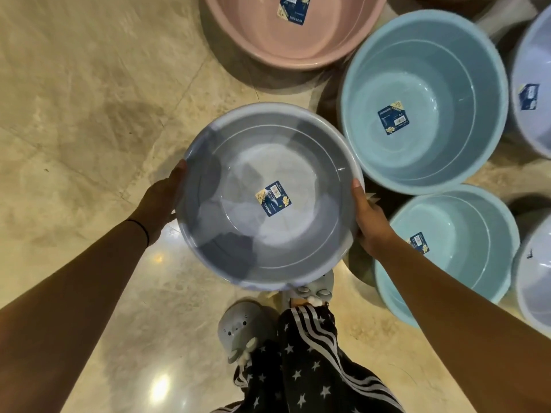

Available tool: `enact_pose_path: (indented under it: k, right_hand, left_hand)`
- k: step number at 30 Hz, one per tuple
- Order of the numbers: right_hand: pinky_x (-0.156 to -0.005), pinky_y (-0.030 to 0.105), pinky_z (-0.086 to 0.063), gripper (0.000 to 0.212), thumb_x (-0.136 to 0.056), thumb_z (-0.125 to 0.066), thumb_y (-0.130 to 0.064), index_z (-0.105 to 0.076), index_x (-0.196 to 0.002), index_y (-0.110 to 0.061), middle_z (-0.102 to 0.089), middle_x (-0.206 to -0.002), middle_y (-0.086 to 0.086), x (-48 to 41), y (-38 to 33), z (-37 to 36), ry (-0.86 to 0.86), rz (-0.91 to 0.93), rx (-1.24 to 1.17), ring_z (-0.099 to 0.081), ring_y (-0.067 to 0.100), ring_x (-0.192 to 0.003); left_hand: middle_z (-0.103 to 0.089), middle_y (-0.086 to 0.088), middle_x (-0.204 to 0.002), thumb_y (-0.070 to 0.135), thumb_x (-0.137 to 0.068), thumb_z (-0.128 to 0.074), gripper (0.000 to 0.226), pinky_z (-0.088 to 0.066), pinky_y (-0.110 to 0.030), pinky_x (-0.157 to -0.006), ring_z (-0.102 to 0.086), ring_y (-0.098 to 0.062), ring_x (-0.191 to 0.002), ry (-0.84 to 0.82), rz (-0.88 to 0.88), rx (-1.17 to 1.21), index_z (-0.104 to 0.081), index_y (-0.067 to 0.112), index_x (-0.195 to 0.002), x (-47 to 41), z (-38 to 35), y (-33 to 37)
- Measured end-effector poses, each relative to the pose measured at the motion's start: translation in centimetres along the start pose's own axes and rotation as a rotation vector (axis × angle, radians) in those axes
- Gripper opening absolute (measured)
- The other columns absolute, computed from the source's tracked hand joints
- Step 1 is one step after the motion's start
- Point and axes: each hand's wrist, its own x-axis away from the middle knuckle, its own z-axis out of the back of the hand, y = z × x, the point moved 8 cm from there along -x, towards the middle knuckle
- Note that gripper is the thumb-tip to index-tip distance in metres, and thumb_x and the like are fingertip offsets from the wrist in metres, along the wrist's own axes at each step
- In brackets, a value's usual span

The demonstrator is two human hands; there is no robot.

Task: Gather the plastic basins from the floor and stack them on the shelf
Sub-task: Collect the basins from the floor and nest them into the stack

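Observation:
A pale lavender plastic basin (313,138) with a blue label on its bottom is held level above the floor, in the middle of the head view. My left hand (162,201) grips its left rim, thumb over the edge. My right hand (368,222) grips the right rim the same way. On the floor to the right stand a large light-blue basin (423,70) and a smaller light-blue basin (477,248). A pink basin (286,43) sits at the top. No shelf is in view.
Two more lavender basins show at the right edge, one at the upper right (533,70) and one at the lower right (536,281). My feet in grey slippers (238,326) stand on glossy beige floor tiles (89,114) below the held basin.

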Motion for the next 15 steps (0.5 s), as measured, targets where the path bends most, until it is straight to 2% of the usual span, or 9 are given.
enact_pose_path:
  k: [2, 3, 6, 8, 10, 11, 13, 15]
  right_hand:
    - [-0.076, 0.031, -0.058, 0.049, -0.076, -0.060, -0.075, -0.063, -0.094, -0.029, -0.075, -0.090, -0.009, -0.1, 0.3, 0.1, 0.002, 0.012, -0.034, -0.073, 0.015, -0.087]
    - [-0.074, 0.030, -0.058, 0.052, -0.073, -0.060, -0.076, -0.063, -0.096, -0.030, -0.075, -0.091, -0.008, 0.0, 0.3, 0.1, -0.008, 0.012, -0.048, -0.073, 0.015, -0.086]
    - [-0.074, 0.030, -0.058, 0.079, -0.060, -0.060, -0.083, -0.060, -0.114, -0.025, -0.073, -0.102, -0.002, 0.9, 0.4, -0.4, -0.039, -0.007, -0.029, -0.072, 0.018, -0.091]
    - [-0.082, 0.036, -0.058, 0.083, -0.064, -0.058, -0.082, -0.059, -0.120, -0.020, -0.071, -0.105, 0.003, 1.8, 0.7, -0.5, -0.053, -0.038, -0.003, -0.071, 0.023, -0.095]
    - [-0.096, 0.045, -0.055, 0.088, -0.069, -0.057, -0.080, -0.061, -0.125, -0.012, -0.071, -0.113, 0.011, 2.9, 1.4, -0.3, -0.076, -0.090, 0.011, -0.069, 0.031, -0.103]
    - [-0.099, 0.048, -0.053, 0.094, -0.066, -0.057, -0.081, -0.062, -0.127, -0.011, -0.070, -0.117, 0.013, 3.7, 1.7, -0.3, -0.093, -0.108, 0.017, -0.068, 0.033, -0.106]
    - [-0.102, 0.050, -0.051, 0.101, -0.058, -0.058, -0.086, -0.063, -0.129, -0.015, -0.069, -0.123, 0.012, 5.4, 2.4, 0.1, -0.119, -0.117, 0.038, -0.066, 0.033, -0.111]
    - [-0.104, 0.048, -0.050, 0.095, -0.063, -0.055, -0.087, -0.061, -0.132, -0.024, -0.068, -0.128, 0.007, 7.1, 2.9, 0.4, -0.155, -0.100, 0.066, -0.065, 0.027, -0.115]
  left_hand:
    - [-0.066, -0.011, -0.114, 0.073, -0.083, -0.046, 0.074, -0.050, -0.047, -0.100, -0.062, -0.031, -0.107, 0.062, 0.017, 0.044, -0.064, 0.010, -0.117, -0.1, 0.0, 0.1]
    - [-0.067, -0.013, -0.113, 0.073, -0.082, -0.048, 0.075, -0.050, -0.049, -0.101, -0.062, -0.032, -0.106, 0.089, 0.033, 0.039, -0.065, 0.007, -0.114, -0.1, 0.1, 0.1]
    - [-0.069, -0.012, -0.111, 0.073, -0.080, -0.051, 0.065, -0.052, -0.045, -0.096, -0.063, -0.033, -0.110, 0.081, 0.069, 0.030, -0.065, 0.012, -0.099, 0.6, -0.2, 0.1]
    - [-0.069, -0.009, -0.103, 0.075, -0.078, -0.052, 0.065, -0.053, -0.041, -0.091, -0.063, -0.033, -0.109, 0.054, 0.118, 0.039, -0.066, 0.014, -0.094, 1.5, -0.2, -0.4]
    - [-0.069, -0.015, -0.108, 0.077, -0.076, -0.051, 0.072, -0.052, -0.044, -0.096, -0.062, -0.037, -0.110, 0.040, 0.171, 0.006, -0.067, 0.010, -0.094, 2.6, 0.1, -1.3]
    - [-0.068, -0.018, -0.111, 0.080, -0.075, -0.050, 0.079, -0.051, -0.045, -0.099, -0.062, -0.037, -0.109, 0.032, 0.197, -0.006, -0.067, 0.006, -0.097, 3.4, 0.2, -1.8]
    - [-0.067, -0.020, -0.112, 0.083, -0.073, -0.049, 0.092, -0.048, -0.047, -0.101, -0.062, -0.036, -0.107, 0.018, 0.237, -0.021, -0.067, -0.002, -0.105, 5.1, 0.5, -2.7]
    - [-0.069, -0.022, -0.113, 0.080, -0.078, -0.045, 0.093, -0.047, -0.050, -0.104, -0.063, -0.038, -0.109, -0.003, 0.253, -0.039, -0.066, -0.004, -0.110, 6.7, 0.9, -3.1]
